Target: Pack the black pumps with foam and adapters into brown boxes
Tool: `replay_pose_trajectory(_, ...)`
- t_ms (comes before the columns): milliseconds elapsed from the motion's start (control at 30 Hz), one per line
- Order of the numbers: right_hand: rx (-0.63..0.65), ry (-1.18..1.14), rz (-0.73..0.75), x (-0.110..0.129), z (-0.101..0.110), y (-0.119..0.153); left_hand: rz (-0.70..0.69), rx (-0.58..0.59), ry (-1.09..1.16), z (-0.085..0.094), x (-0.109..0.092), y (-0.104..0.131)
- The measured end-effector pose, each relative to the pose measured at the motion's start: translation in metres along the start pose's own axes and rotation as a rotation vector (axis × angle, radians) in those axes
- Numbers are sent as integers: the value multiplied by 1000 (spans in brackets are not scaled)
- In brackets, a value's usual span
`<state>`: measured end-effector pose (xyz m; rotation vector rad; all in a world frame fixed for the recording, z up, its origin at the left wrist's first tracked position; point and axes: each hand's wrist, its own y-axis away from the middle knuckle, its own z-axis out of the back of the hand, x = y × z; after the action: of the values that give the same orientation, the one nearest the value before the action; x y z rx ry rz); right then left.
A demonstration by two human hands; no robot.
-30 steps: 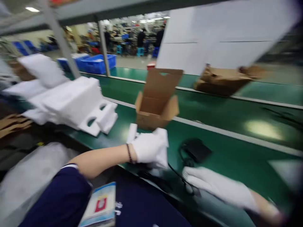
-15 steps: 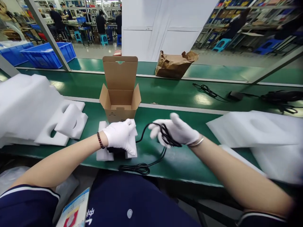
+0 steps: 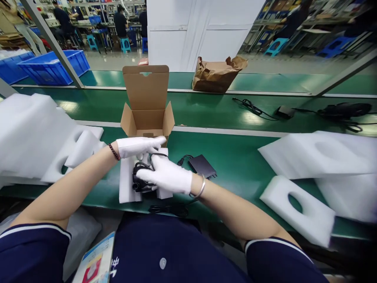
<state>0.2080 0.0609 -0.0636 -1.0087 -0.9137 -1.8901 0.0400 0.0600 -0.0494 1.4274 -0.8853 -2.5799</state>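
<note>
My left hand [image 3: 141, 146], in a white glove, stretches its fingers flat above the foam, in front of the open cardboard box [image 3: 147, 120]. My right hand [image 3: 166, 173], also gloved, curls its fingers round a looped black cable [image 3: 141, 168] and presses it down onto a black device [image 3: 137, 184]. That device sits between the left white foam block [image 3: 126, 184] and the right foam block [image 3: 165, 192]; my right hand partly hides both device and cable. A flat black adapter [image 3: 203, 165] lies just right of this hand. Another coiled cable [image 3: 169, 209] rests at the bench's front edge.
White foam pieces are piled at the left [image 3: 32, 133], and more foam sheets [image 3: 306, 155] lie at the right. A foam piece with an oval hole [image 3: 297, 208] overhangs the front edge. Behind stand a crumpled brown paper bag [image 3: 218, 74] and blue crates [image 3: 55, 67].
My right hand has moved left with the cable, onto the device between the foam blocks. My left hand has lifted off the foam and flattened. The adapter now shows on the bench.
</note>
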Motion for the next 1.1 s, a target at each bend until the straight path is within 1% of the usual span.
replay_pose_trajectory(67,-107,402,-53,10,-20,4,-30,-93,-365,-6,-8,-2)
replay_pose_trajectory(133,-122,638,-112,18,-36,12,-61,-204,-678,-17,-13,-3)
replay_pose_trajectory(167,-115,721,-116,20,-40,17,-63,-254,-772,-22,-12,-4)
replay_pose_trajectory(233,-121,856,-38,18,-39,31,-54,-327,-846,-29,-6,-4)
replay_pose_trajectory(300,-129,917,93,8,-26,47,-63,-373,-829,-32,3,-6)
replay_pose_trajectory(333,-125,905,133,2,-17,54,-74,-391,-804,-33,8,-8)
replay_pose_trajectory(367,-125,867,127,-3,-9,61,-85,-401,-771,-33,12,-9)
replay_pose_trajectory(433,-121,746,37,-10,1,71,-95,-416,-716,-32,17,-13)
replay_pose_trajectory(500,-97,608,-16,-8,-1,77,-92,-424,-710,-32,18,-15)
replay_pose_trajectory(533,-71,544,-6,-4,-5,79,-91,-423,-719,-32,17,-16)
replay_pose_trajectory(633,54,420,114,1,-15,73,-76,-418,-755,-30,15,-15)
replay_pose_trajectory(667,56,410,153,-2,-13,66,-67,-414,-761,-29,15,-15)
replay_pose_trajectory(700,-3,409,168,-9,-8,57,-58,-403,-771,-28,15,-14)
replay_pose_trajectory(767,-260,394,128,-32,9,32,-43,-356,-802,-26,17,-14)
replay_pose_trajectory(800,-393,356,85,-46,18,17,-40,-314,-817,-26,18,-15)
replay_pose_trajectory(833,-454,290,58,-61,25,2,-33,-265,-826,-26,19,-17)
replay_pose_trajectory(867,-458,205,46,-74,30,-13,-19,-221,-830,-27,20,-20)
replay_pose_trajectory(900,-422,116,53,-85,32,-26,4,-189,-831,-28,20,-24)
replay_pose_trajectory(933,-385,39,71,-94,31,-36,32,-174,-831,-29,20,-28)
replay_pose_trajectory(967,-376,-19,84,-101,27,-43,61,-173,-833,-30,20,-32)
replay_pose_trajectory(1033,-472,-100,59,-108,17,-44,102,-190,-842,-29,20,-36)
replay_pose_trajectory(1067,-528,-151,21,-110,12,-39,81,-188,-833,-28,21,-34)
replay_pose_trajectory(1100,-550,-214,-13,-111,8,-31,24,-194,-809,-26,23,-28)
